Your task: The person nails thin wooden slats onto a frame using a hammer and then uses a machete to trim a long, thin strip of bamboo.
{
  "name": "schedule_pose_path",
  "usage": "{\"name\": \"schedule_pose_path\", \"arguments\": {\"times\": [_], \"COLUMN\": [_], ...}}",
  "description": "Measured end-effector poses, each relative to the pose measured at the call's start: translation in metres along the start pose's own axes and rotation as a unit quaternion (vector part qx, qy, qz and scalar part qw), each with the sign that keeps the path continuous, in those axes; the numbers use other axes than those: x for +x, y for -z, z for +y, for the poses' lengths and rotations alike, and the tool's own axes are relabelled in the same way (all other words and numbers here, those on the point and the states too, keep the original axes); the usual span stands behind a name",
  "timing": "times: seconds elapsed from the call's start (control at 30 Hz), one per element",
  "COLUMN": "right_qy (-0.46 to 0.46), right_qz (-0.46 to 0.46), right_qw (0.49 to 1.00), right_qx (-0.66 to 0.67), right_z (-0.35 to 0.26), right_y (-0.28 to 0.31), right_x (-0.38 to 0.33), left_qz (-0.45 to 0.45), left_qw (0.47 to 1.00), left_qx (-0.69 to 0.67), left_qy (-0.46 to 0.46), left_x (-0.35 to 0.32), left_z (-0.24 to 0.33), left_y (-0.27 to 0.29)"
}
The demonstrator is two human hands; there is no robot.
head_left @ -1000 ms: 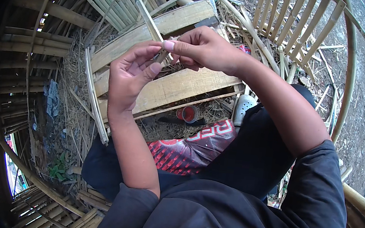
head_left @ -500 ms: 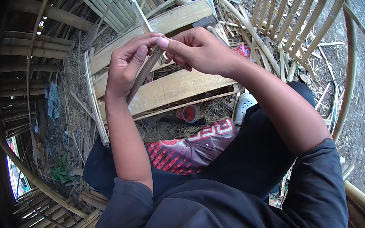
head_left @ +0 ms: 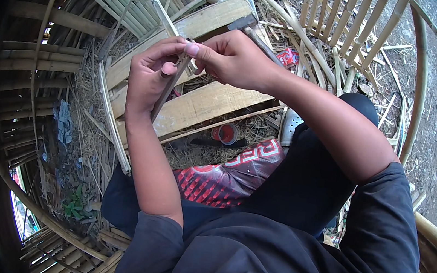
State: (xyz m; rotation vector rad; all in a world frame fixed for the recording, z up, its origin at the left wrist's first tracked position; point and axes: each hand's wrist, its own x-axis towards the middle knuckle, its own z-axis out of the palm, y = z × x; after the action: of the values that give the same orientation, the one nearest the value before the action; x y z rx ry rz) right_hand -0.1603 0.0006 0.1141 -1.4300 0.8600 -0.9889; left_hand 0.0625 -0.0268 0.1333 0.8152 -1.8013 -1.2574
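Observation:
My left hand point(head_left: 152, 72) is curled around a pale bamboo strip point(head_left: 160, 10) that slants up to the far left. A flat, darker brown piece point(head_left: 164, 95) runs down from between my hands past the left palm; whether it joins the strip is hidden by the fingers. My right hand point(head_left: 234, 58) pinches at the strip's near end with thumb and forefinger, its fingertips touching those of the left. Below both hands is a low wooden bench of pale planks point(head_left: 217, 106).
A red-rimmed round container point(head_left: 225, 133) sits on the straw-littered ground. A printed red and dark cloth point(head_left: 224, 178) lies by my legs, near a grey clog point(head_left: 290, 125). Bamboo slat panels point(head_left: 129, 0) stand far left, a slatted frame point(head_left: 349, 21) far right. A long strip point(head_left: 111, 114) leans left.
Both hands have shifted slightly left with the strip. The left thumb has bent and moved down against the brown piece. The right hand keeps its pinch.

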Motion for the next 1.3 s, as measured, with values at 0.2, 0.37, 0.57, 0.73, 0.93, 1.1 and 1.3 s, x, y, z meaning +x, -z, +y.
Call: {"name": "schedule_pose_path", "arguments": {"times": [0.2, 0.37, 0.57, 0.73, 0.93, 1.1, 1.3], "right_qy": [-0.001, -0.002, -0.008, -0.005, -0.025, 0.091, 0.156], "right_qz": [0.008, 0.005, 0.025, 0.03, 0.033, -0.033, -0.004], "right_qw": [1.0, 1.0, 1.0, 1.0, 0.999, 0.995, 0.987], "right_qx": [0.007, 0.01, 0.009, 0.003, 0.018, 0.013, -0.027], "right_z": [0.0, 0.001, -0.006, -0.006, -0.004, -0.001, -0.001], "right_y": [-0.001, -0.001, -0.004, -0.005, -0.004, -0.005, -0.011], "right_x": [0.0, 0.002, 0.0, 0.002, 0.002, -0.001, 0.0], "left_qz": [0.013, 0.045, 0.036, 0.024, 0.028, 0.043, -0.068], "left_qw": [1.0, 0.998, 0.999, 0.999, 0.998, 0.999, 0.997], "left_qx": [0.003, 0.045, -0.003, -0.03, -0.036, -0.005, 0.01], "left_qy": [0.028, 0.027, 0.036, 0.027, 0.034, 0.004, -0.039], "left_x": [0.004, 0.003, 0.003, 0.003, 0.004, -0.002, -0.009], "left_z": [-0.004, 0.002, -0.003, -0.005, 0.007, 0.01, 0.043], "left_y": [0.002, -0.005, 0.004, 0.008, 0.003, 0.016, 0.011]}}
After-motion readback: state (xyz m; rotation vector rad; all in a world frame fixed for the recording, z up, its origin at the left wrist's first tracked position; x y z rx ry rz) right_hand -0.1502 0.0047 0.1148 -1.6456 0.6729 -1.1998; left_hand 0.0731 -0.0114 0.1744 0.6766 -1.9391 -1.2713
